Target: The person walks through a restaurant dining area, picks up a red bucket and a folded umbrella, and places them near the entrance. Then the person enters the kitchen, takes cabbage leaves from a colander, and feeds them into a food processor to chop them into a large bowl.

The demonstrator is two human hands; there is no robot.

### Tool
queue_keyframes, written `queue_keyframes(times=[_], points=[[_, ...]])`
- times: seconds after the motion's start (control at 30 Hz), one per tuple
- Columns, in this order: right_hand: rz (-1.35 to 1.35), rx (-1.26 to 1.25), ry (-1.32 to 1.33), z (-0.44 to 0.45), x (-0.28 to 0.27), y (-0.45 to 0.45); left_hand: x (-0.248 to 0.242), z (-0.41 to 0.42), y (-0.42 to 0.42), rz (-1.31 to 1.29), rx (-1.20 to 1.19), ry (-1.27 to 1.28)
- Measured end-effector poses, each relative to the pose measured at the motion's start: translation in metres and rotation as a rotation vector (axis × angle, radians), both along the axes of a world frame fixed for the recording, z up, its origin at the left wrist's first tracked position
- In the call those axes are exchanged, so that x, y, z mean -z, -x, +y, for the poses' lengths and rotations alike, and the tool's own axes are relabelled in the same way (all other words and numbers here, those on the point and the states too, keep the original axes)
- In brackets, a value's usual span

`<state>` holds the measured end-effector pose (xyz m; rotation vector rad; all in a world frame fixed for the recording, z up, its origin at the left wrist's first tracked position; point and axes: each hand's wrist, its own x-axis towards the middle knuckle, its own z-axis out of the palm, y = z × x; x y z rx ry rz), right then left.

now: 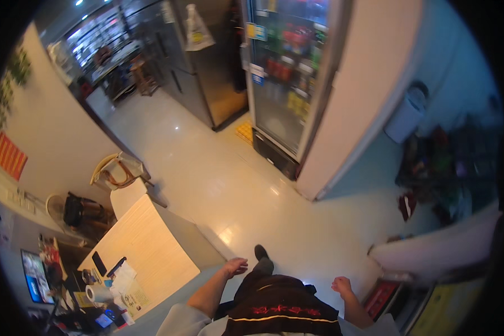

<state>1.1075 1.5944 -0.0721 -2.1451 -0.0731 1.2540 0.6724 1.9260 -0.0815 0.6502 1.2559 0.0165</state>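
My left hand (pixel 236 267) hangs in the air beside the corner of a light wooden counter (pixel 164 252), its fingers loosely curled with nothing seen in them. On the other side of my dark apron (pixel 283 308), my right hand (pixel 341 284) is half curled above the tiled floor and appears to hold nothing. One dark shoe (pixel 260 252) shows below me. On the counter lie a black phone (pixel 99 263), papers (pixel 126 279) and a white roll (pixel 97 293).
A glass-door drinks fridge (pixel 285 84) stands ahead beside a steel refrigerator (pixel 218 84). Chairs (pixel 119 174) line the left wall. A monitor (pixel 37 277) sits behind the counter. To the right are a wall edge (pixel 353 109), a bin (pixel 405 115) and dark clutter (pixel 445 164).
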Motion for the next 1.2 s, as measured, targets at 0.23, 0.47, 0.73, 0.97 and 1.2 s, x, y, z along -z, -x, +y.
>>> queue_keyframes(times=[0.23, 0.47, 0.73, 0.97, 1.2], points=[[-0.005, -0.585, -0.051, 0.176, -0.002, -0.002, 0.045, 0.110, 0.051, 0.150, -0.095, -0.256], [0.108, -0.667, 0.018, 0.326, 0.089, -0.055, 0.025, 0.222, 0.091, 0.074, -0.472, -0.189], [0.161, -0.905, 0.130, 0.662, 0.078, -0.046, 0.052, 0.316, 0.185, 0.287, -0.359, -0.083], [-0.379, -1.906, -0.052, 1.084, 0.059, 0.088, -0.001, 0.406, 0.232, 0.370, -0.970, -0.062], [0.020, -1.031, -0.413, 1.396, -0.020, 0.295, 0.029, 0.523, 0.304, 0.144, -0.462, -0.460]])
